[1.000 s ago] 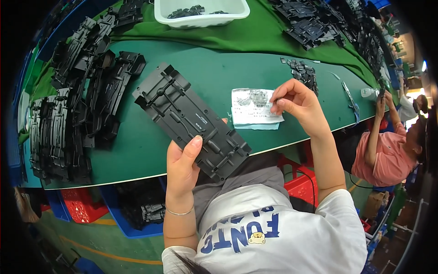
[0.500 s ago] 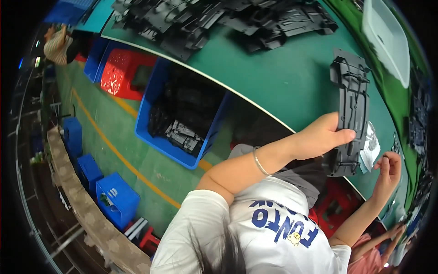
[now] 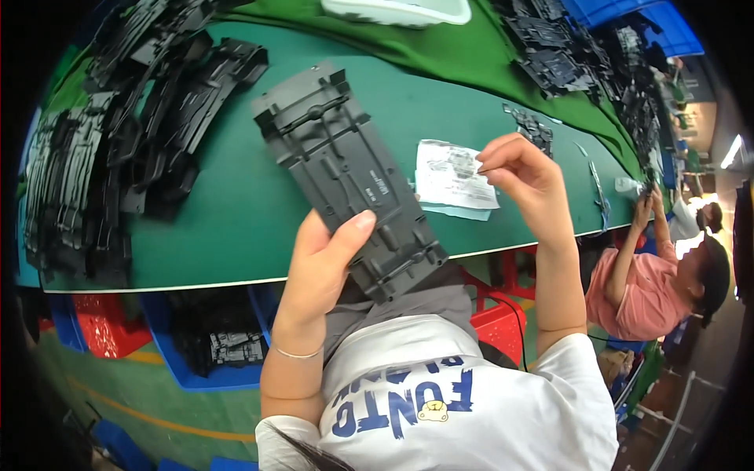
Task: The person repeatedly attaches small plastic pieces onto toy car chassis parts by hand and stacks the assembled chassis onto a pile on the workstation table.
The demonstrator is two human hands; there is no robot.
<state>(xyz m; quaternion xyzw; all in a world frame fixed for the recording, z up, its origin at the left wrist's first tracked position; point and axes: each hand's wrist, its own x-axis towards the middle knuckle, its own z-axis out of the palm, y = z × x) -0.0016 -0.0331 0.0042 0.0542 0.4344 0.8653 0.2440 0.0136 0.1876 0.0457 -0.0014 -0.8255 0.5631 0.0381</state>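
A long black plastic model-car chassis (image 3: 345, 161) slants above the table's near edge. My left hand (image 3: 314, 263) grips its near left side, thumb lying across the face. To the right, my right hand (image 3: 528, 177) is raised with thumb and fingertips pinched together. A tiny dark bit seems to show at those fingertips, too small to name. Beneath and left of them lies a white paper sheet or packet (image 3: 432, 184) with a cluster of small dark pieces (image 3: 463, 165) on it.
Several black chassis (image 3: 78, 180) are piled at the table's left. More black parts (image 3: 558, 59) lie at the far right beyond a green cloth (image 3: 424, 55). A white tray (image 3: 400, 11) is at the back. Blue crates (image 3: 212, 385) and red stools stand below; a co-worker (image 3: 648, 286) sits right.
My view has swung to the right. The chassis, still in my left hand, now shows its broad face and slants. My right hand is now above the table beside the white packet, still pinched.
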